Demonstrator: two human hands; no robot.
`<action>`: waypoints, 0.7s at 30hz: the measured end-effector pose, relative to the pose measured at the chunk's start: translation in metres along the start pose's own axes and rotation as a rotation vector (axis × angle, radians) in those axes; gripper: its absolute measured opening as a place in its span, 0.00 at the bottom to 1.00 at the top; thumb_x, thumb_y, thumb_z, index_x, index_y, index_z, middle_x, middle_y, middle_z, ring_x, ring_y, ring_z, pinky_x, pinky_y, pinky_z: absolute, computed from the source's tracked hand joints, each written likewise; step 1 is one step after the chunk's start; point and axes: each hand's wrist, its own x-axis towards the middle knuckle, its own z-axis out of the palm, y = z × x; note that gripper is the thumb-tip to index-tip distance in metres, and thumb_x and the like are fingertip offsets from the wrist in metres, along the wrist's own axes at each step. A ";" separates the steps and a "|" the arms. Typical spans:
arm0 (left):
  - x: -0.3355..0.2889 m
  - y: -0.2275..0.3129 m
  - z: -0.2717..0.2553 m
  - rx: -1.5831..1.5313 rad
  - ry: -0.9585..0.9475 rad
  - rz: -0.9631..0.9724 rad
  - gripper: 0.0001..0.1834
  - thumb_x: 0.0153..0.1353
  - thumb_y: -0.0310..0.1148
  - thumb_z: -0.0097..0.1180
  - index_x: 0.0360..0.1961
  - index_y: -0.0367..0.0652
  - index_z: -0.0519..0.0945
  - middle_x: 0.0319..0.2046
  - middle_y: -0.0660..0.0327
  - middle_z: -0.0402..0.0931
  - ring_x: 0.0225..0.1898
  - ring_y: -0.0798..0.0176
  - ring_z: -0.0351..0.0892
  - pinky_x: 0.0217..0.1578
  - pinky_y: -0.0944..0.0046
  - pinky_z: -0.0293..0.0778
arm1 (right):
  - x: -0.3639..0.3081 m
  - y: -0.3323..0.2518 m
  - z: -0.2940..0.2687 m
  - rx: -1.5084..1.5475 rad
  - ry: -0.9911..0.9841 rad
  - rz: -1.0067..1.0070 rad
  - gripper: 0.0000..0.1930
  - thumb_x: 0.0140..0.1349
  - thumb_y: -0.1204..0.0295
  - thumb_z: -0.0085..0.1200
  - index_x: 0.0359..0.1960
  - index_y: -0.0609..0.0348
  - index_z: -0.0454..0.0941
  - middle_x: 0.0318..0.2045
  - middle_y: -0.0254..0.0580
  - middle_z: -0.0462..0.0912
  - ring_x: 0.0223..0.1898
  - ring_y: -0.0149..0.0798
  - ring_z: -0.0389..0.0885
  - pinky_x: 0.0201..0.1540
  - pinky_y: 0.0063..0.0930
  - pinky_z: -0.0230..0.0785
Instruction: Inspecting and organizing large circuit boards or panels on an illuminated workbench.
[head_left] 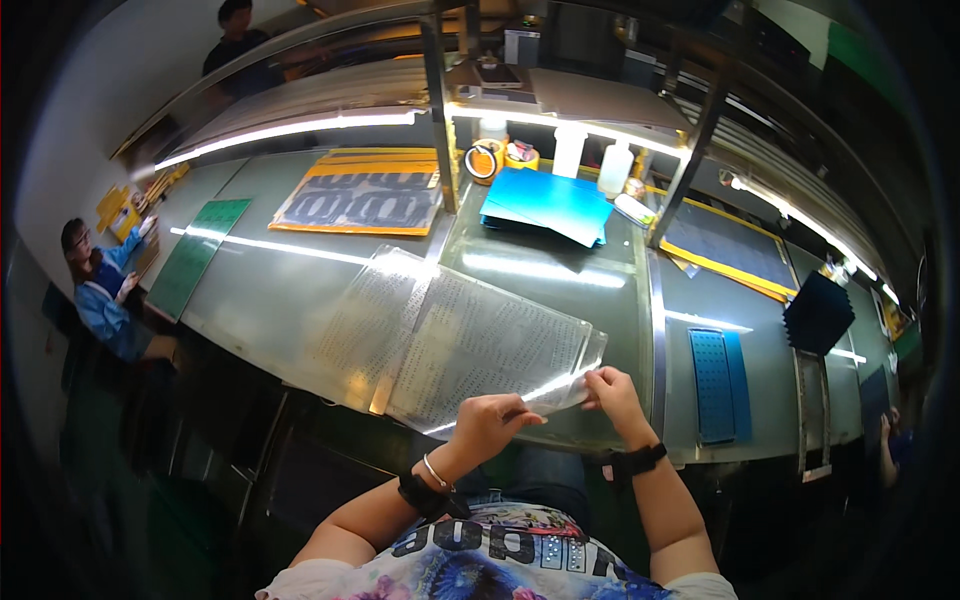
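A clear film sheet (495, 340) covered in fine rows of dark marks lies in front of me on the glossy table. Its near right end is slightly raised and catches a bright streak of light. My right hand (615, 398) pinches the film at its right corner. Closed at the film's near edge is my left hand (492, 425), thumb and fingers pressed together there. Under and to the left of it rests a second clear sheet (360, 325) with similar marks. A small tan block (381, 394) sits at the table's near edge, beside the film.
Blue sheets (545, 205) lie stacked beyond the film, with bottles (615, 168) and tape rolls (484, 160) behind. A shelf post (440, 110) rises nearby. Left is a green panel (200, 258); right, a blue panel (712, 385). A co-worker (105, 290) works far left.
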 end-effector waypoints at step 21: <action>0.035 0.070 -0.132 0.140 -0.120 0.153 0.04 0.51 0.28 0.61 0.28 0.41 0.80 0.36 0.57 0.79 0.40 0.55 0.80 0.37 0.63 0.75 | -0.010 -0.112 -0.008 -0.387 0.570 -0.894 0.05 0.64 0.77 0.44 0.33 0.63 0.73 0.27 0.38 0.79 0.26 0.31 0.76 0.31 0.23 0.70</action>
